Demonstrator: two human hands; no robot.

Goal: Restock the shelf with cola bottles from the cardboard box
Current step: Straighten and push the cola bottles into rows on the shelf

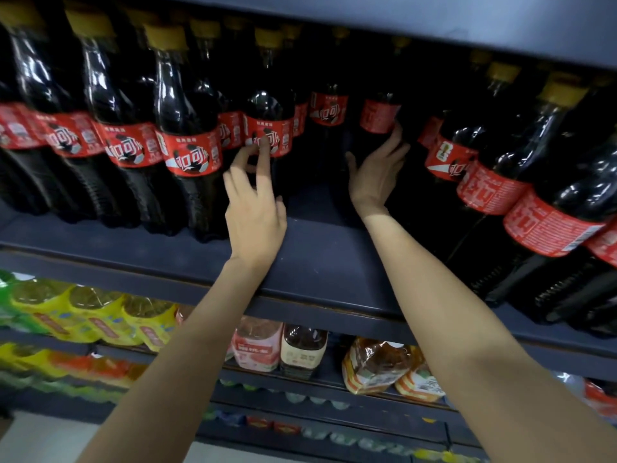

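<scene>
A row of cola bottles (187, 135) with yellow caps and red labels stands upright along the left part of the dark blue shelf (320, 259), packed side by side from the left edge toward the middle. At the end of that row stands a single front bottle (267, 128), and the left hand (255, 208) reaches up to it with its fingers (263, 162) spread and straight; one fingertip touches the red label, while the others hang loose just in front of it, gripping nothing.

Right of this comes a gap on the shelf, with a bare stretch of board at the front and two more bottles set further back in the shadow. The right hand (375, 175) is up against the rear bottle (380, 121) on the right of that gap, palm turned toward it, fingers laid along its dark body just below the label and thumb held apart; it seems to cup the bottle's side rather than clasp it, though the shadow there makes this hard to judge.

Further right, another group of cola bottles (521, 182) fills the shelf to the frame's edge. Below, a lower shelf (334, 379) carries yellow-labelled drinks (100, 315), a pink-labelled bottle (257, 345), a dark one with a cream label (302, 349) and orange packs (377, 365).
</scene>
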